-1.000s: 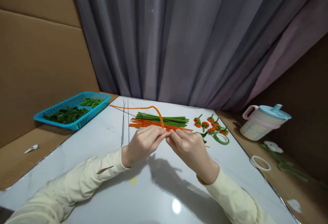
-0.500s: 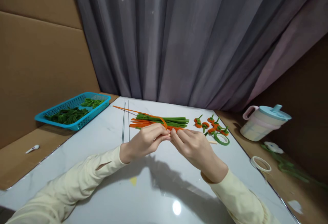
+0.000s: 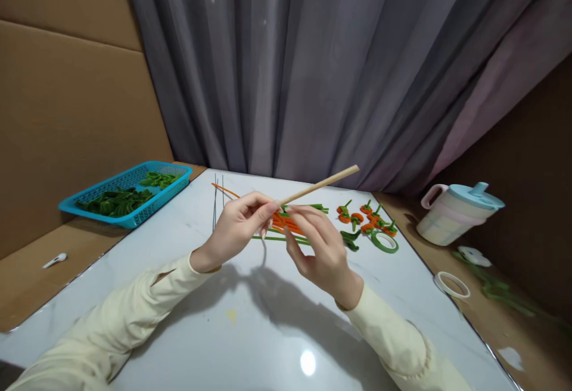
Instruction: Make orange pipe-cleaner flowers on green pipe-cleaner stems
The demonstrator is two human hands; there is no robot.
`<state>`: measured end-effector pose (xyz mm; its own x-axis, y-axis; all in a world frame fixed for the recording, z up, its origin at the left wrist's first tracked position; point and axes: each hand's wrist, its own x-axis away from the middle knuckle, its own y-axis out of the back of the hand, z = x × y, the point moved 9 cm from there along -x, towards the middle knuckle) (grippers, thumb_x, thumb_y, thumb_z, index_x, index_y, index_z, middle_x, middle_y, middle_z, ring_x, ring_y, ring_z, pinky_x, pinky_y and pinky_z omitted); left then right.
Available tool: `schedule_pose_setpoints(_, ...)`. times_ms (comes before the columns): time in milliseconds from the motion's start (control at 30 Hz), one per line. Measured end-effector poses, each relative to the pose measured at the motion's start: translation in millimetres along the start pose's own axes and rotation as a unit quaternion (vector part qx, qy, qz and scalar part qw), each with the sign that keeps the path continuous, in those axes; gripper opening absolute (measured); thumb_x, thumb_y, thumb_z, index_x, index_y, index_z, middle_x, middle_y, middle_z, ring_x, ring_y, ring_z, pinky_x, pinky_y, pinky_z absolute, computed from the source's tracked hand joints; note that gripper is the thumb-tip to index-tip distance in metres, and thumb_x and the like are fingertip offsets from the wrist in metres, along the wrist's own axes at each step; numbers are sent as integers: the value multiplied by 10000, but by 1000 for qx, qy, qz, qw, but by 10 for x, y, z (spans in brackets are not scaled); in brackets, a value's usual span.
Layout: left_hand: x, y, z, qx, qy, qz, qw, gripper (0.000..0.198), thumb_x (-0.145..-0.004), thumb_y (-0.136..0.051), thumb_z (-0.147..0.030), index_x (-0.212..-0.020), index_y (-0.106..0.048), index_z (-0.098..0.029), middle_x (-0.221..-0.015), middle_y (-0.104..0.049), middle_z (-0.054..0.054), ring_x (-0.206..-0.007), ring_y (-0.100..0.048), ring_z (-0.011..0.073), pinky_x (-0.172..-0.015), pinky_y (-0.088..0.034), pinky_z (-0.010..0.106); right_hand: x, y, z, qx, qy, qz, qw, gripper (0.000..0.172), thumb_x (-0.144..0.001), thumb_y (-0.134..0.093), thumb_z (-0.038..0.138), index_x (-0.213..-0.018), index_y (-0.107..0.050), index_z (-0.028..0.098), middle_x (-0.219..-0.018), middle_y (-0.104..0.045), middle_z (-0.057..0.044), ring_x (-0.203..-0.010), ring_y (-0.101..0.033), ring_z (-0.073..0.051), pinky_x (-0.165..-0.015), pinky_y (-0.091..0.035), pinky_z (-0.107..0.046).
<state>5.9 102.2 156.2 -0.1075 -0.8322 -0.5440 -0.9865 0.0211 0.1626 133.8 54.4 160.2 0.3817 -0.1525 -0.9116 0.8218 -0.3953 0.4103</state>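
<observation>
My left hand (image 3: 236, 227) pinches a pale wooden stick (image 3: 328, 182) between thumb and fingers; the stick slants up to the right. Just below it, my right hand (image 3: 318, 254) has its thumb and fingers apart, fingertips close to the stick's lower end. Behind the hands lie orange pipe cleaners (image 3: 289, 224) and green pipe cleaners (image 3: 320, 207), partly covered by my fingers. One orange strand (image 3: 227, 191) runs out leftward behind my left hand; whether its other end is held is hidden.
Small orange-and-green pipe-cleaner pieces (image 3: 356, 219), dark green pieces (image 3: 351, 241) and a green tape roll (image 3: 390, 249) lie at right. Thin dark wires (image 3: 214, 207) are at left. A blue basket (image 3: 134, 219) holds green pieces. A lidded jug (image 3: 451, 215) and white tape roll (image 3: 452, 285) stand rightward.
The wooden stick is now raised in my left hand, pointing up right. My right hand has moved down off the pinch, its fingers opening. The orange strand's left end has shifted right.
</observation>
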Motion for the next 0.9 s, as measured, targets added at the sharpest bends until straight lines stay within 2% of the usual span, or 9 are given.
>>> schedule_pose_setpoints(100, 6, -43, -5, 41, 28, 21, 999, 236, -846, -559, -349, -754, -590, -134, -521, -512, -28, -426, -475, 71, -403, -425, 182, 24, -224, -222, -159, -175, 63, 970, 376, -845, -568, 220, -1206, -482, 159, -1116, -620, -127, -1031, -590, -207, -862, -502, -365)
schedule_pose_setpoints(167, 11, -26, -38, 7, 6, 12, 1000, 227, -855, -550, -327, -747, -594, -133, -518, -511, -27, -429, -466, 68, -402, -410, 179, 54, -332, -250, -237, -246, 111, 933, 226, -888, -514, 266, -1080, -552, 152, -886, -679, -66, -807, -646, -158, -719, -527, -276)
schedule_pose_setpoints(267, 37, -7, -154, -118, -100, -13, 988, 155, -861, -548, -242, -765, -604, -133, -594, -568, -4, -498, -498, 73, -462, -413, 184, 70, -355, -236, -264, -293, 160, 905, 223, -936, -417, 264, -910, -599, 138, -524, -539, 39, -468, -515, -91, -484, -423, -189)
schedule_pose_setpoints(367, 105, -111, -238, -240, -215, 2, 947, 115, -879, -512, -163, -804, -596, -139, -685, -600, 15, -603, -544, 90, -566, -436, 199, 15, -262, -208, -200, -259, 168, 930, 203, -921, -426, 208, -863, -605, 131, -517, -489, 44, -442, -424, -77, -462, -345, -188)
schedule_pose_setpoints(433, 128, -196, -222, -290, -245, 31, 925, 133, -894, -478, -147, -815, -585, -141, -684, -585, 13, -622, -548, 98, -584, -434, 204, 1, -238, -187, -143, -226, 182, 946, 197, -902, -428, 160, -793, -590, 137, -542, -500, 32, -466, -416, -83, -482, -330, -197)
schedule_pose_setpoints(600, 66, -264, -48, -297, -156, 100, 937, 106, -896, -484, -183, -881, -587, -160, -762, -631, 17, -658, -577, 105, -601, -441, 200, 61, -295, -98, 33, -127, 268, 954, 213, -819, -374, 21, -774, -542, 144, -593, -545, -1, -478, -441, -115, -459, -266, -233)
schedule_pose_setpoints(700, 37, -236, 40, -264, -88, 105, 955, 98, -887, -506, -227, -962, -541, -174, -712, -610, -17, -588, -547, 88, -535, -418, 182, 16, -243, 15, 152, -28, 262, 953, 259, -780, -347, -25, -811, -548, 135, -639, -559, -31, -548, -474, -149, -472, -264, -255)
schedule_pose_setpoints(767, 32, -228, 51, -252, -77, 102, 959, 58, -877, -517, -228, -893, -529, -174, -660, -580, -36, -546, -510, 77, -500, -390, 174, -18, -222, 65, 201, 21, 254, 946, 248, -808, -353, -11, -796, -551, 138, -691, -566, -52, -618, -484, -171, -500, -294, -267)
schedule_pose_setpoints(900, 23, -209, 34, -234, -83, 86, 965, 160, -856, -543, -193, -701, -521, -160, -657, -602, -25, -552, -501, 72, -505, -372, 174, -64, -195, 24, 235, 39, 232, 943, 283, -821, -326, -20, -817, -566, 129, -980, -601, -126, -753, -492, -194, -540, -335, -280)
